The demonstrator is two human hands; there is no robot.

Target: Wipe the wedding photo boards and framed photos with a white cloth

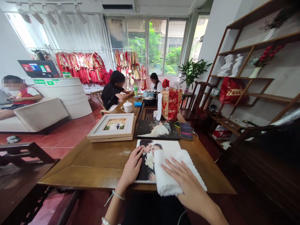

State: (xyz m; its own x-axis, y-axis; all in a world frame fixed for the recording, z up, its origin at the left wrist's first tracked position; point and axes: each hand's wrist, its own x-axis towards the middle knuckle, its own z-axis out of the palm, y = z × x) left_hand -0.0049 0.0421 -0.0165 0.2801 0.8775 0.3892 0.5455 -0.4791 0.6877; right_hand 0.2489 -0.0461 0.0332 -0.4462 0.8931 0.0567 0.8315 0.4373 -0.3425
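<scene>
Photo panel [145, 167] with a printed couple, lying flat on the wooden table [89, 165], its lower edge close to the table's near edge. The white cloth [164, 179] covers much of its right part, so I cannot tell which side is the longer. Governing relation: the cloth lies directly beneath my right hand [182, 175], and the exposed picture extends to the left of that grip, between the two hands. The right hand is the nearer to the cloth; its fingers are spread flat over the fabric, pressing rather than pinching, as I judge it. My left hand [133, 163] rests along the panel's left edge, fingers extended, grasping nothing that I can see.

Edges and room: the cloth reaches beyond the panel's right side and appears to hang slightly past the table's near edge. A dark photo panel [154, 129] lies just beyond the upper edge, limiting forward room, with a phone [186, 131] at its right end. To the far left I note framed pictures [97, 129], stacked; between these and my left hand lies bare wood. Farther out stand a lidded white cup [127, 107] and a red-patterned paper bag [172, 106].
</scene>
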